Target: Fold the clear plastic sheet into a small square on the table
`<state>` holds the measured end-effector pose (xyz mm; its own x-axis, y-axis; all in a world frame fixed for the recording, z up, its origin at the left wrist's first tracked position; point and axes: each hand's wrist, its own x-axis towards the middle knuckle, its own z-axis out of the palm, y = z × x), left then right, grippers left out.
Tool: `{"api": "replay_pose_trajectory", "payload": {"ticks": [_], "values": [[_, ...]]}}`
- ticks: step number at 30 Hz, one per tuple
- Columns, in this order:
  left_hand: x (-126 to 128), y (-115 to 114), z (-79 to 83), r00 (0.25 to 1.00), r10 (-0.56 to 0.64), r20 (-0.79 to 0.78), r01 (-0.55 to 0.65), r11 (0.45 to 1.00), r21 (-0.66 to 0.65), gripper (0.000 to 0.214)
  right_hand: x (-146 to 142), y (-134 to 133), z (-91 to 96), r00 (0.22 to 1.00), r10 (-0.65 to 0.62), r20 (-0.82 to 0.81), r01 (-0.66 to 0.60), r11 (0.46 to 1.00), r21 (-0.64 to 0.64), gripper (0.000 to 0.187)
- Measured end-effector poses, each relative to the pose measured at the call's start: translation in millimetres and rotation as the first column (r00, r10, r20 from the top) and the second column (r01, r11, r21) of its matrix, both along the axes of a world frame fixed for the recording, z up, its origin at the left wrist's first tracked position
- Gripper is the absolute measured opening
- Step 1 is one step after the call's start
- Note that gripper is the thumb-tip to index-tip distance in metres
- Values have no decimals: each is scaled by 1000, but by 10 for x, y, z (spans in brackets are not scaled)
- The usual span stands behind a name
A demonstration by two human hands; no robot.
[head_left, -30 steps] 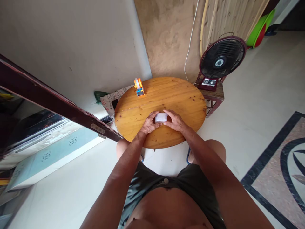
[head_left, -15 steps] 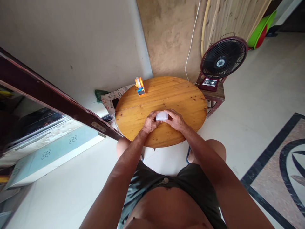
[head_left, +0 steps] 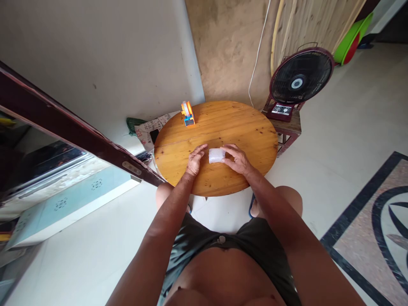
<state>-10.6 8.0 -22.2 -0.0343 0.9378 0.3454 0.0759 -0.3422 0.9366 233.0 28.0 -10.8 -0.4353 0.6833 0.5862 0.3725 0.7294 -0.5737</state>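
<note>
A small whitish translucent packet [head_left: 216,155] lies on the round wooden table [head_left: 251,131], near its middle. My right hand [head_left: 236,159] pinches the packet's right edge with fingers and thumb. Just left of the packet, my left hand [head_left: 195,159] rests on the tabletop with its fingers stretched out and loose, holding nothing. Both forearms reach forward from my lap over the near rim of the table.
An orange and blue tape dispenser [head_left: 187,114] stands at the table's far left edge. A dark floor fan [head_left: 299,80] sits on a low wooden stool [head_left: 288,125] at the right. A dark wooden beam [head_left: 73,136] slants at the left; papers [head_left: 149,129] lie on the floor behind.
My left hand has let go of the packet and flattened onto the table beside it. The right hand keeps its hold on the packet.
</note>
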Motion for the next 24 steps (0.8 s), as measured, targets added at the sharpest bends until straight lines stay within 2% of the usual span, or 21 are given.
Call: {"api": "replay_pose_trajectory", "payload": {"ticks": [3,7,11,18,21,24], "values": [[18,-12,13,998,-16,-57,17,1000,14,39,-37,5,-14,1000,-3,30,3,1000,-8,42],[24,-28,9,981,-104,-162,110,993,32,41,-67,11,-10,999,-22,46,25,998,-50,39],[9,-22,-1,947,-148,-285,185,977,107,48,-68,23,1,999,-24,23,26,997,-66,39],[82,5,13,822,-107,-560,256,947,194,68,-77,117,-11,998,-56,-20,53,990,-133,37],[119,8,0,793,-88,-602,258,945,201,70,-83,152,0,995,-98,11,98,986,-133,36],[137,10,-16,788,-65,-613,245,945,216,67,-92,139,28,998,-61,33,64,994,-91,38]]}}
